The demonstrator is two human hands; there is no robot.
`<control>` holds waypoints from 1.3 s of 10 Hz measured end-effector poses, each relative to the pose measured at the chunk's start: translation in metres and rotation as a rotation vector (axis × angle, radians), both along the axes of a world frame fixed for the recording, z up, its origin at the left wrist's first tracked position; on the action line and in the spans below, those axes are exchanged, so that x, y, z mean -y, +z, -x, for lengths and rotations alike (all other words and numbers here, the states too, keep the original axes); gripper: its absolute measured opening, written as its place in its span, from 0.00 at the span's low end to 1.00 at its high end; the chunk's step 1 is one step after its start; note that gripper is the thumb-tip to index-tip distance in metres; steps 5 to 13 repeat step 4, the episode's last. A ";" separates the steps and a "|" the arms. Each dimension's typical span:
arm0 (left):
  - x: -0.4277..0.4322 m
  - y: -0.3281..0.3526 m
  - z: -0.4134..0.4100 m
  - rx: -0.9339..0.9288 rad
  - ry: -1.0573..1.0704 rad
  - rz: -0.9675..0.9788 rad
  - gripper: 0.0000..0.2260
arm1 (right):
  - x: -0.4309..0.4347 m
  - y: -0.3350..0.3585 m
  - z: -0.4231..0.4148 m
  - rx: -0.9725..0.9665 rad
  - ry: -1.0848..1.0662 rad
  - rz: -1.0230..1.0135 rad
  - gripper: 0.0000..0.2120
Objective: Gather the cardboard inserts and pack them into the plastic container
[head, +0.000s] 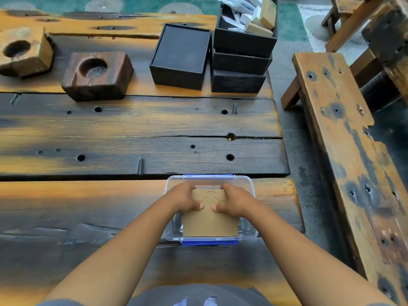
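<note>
A clear plastic container (248, 184) with blue clips stands on the near part of the wooden table. A brown cardboard insert (210, 224) with curved cut lines lies inside it, flat. My left hand (184, 197) grips the insert's far left part, thumb on top. My right hand (235, 199) grips its far right part the same way. More cardboard inserts (266, 16) stick out of the top black box at the back right.
A stack of black boxes (239, 62) and a single open black box (181, 56) stand at the back. Two wooden blocks with round hollows (97, 74) (24, 50) sit at the back left. A wooden bench (344, 138) runs along the right.
</note>
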State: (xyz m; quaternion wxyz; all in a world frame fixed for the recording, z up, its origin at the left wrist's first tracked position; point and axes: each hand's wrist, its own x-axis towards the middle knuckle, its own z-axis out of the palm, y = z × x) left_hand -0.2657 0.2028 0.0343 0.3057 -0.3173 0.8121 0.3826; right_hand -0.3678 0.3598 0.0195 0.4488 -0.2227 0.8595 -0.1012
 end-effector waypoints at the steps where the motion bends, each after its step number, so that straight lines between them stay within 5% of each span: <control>1: -0.005 0.008 -0.008 -0.025 0.061 0.047 0.35 | -0.007 0.007 -0.008 -0.059 -0.038 0.025 0.41; 3: -0.019 0.027 -0.037 -0.131 0.091 0.205 0.24 | -0.033 0.028 -0.025 -0.217 -0.068 0.164 0.35; 4: -0.025 0.034 -0.048 -0.210 0.103 0.349 0.18 | -0.038 0.038 -0.028 -0.404 -0.059 0.227 0.21; 13: -0.025 0.034 -0.048 -0.210 0.103 0.349 0.18 | -0.038 0.038 -0.028 -0.404 -0.059 0.227 0.21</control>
